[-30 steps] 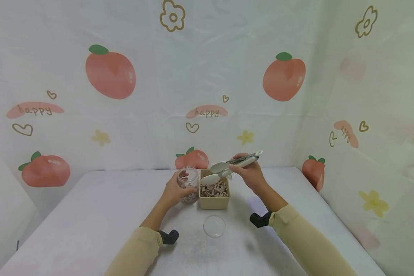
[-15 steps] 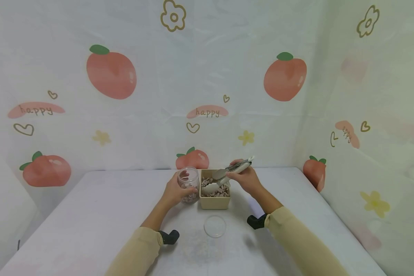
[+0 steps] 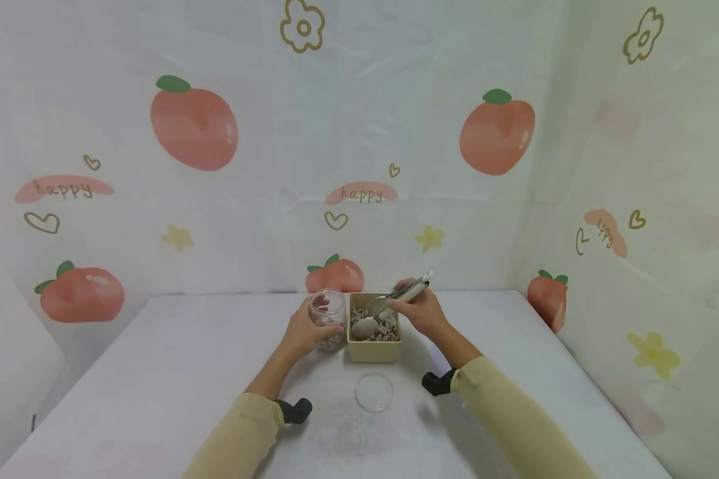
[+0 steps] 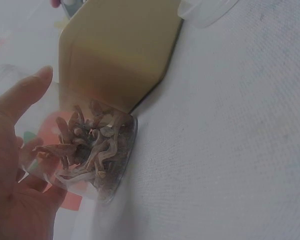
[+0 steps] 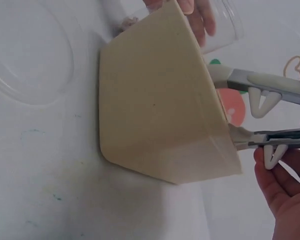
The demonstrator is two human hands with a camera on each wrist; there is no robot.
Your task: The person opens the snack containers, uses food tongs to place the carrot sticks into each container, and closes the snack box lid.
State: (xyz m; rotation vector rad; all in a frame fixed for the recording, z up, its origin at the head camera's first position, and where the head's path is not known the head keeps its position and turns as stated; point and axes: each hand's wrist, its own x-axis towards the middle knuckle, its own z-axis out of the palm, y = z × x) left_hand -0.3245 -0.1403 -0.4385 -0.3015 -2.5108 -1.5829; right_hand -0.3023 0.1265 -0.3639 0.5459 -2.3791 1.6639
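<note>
My left hand (image 3: 301,334) grips a clear jar (image 3: 333,324) standing on the table. Brown, wrinkled dried pieces (image 4: 92,145), resembling dried mushrooms, fill its lower part in the left wrist view. Directly right of the jar is a beige square box (image 3: 374,353) holding more such pieces. My right hand (image 3: 422,315) holds a pair of tongs (image 3: 409,291) over the box's right side. The tongs' pale heads (image 3: 365,326) are spread and reach down into the box among the pieces. From the right wrist, the box wall (image 5: 155,105) hides the tong tips.
A clear round lid (image 3: 374,392) lies flat on the white table (image 3: 174,372) in front of the box. Behind the table hangs a patterned white backdrop (image 3: 263,153), with another panel along the right.
My right hand has moved left and down, lowering the tongs from above the box into the pieces. The left hand stays on the jar.
</note>
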